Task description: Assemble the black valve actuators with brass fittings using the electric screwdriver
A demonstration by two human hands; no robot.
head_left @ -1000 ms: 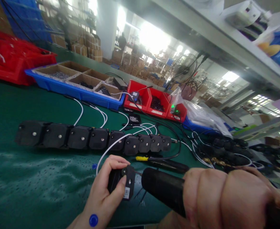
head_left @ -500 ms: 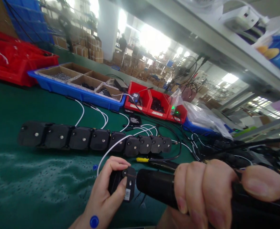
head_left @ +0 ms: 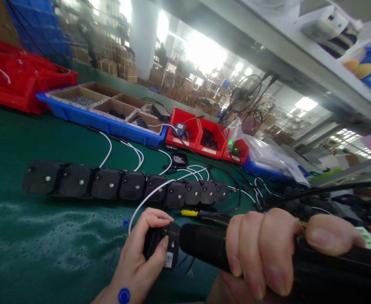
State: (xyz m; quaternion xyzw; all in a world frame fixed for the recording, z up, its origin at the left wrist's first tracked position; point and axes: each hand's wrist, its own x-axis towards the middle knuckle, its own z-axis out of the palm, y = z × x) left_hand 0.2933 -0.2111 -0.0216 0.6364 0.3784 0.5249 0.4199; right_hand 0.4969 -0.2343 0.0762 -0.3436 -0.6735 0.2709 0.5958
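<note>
As black tool (head_left: 204,245) points left, long axis crosswise

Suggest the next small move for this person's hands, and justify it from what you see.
Probably press the thick, black, cylindrical tool gently straight toward the small, black, clipped-corner housing: the right hand grips the tool, its end points at the housing's side, and the left hand braces the housing. Whether they touch is hard to tell.

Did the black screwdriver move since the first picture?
Yes: the black screwdriver moved left; its front went from below the middle of the yellow cable end to about its left edge.
</note>
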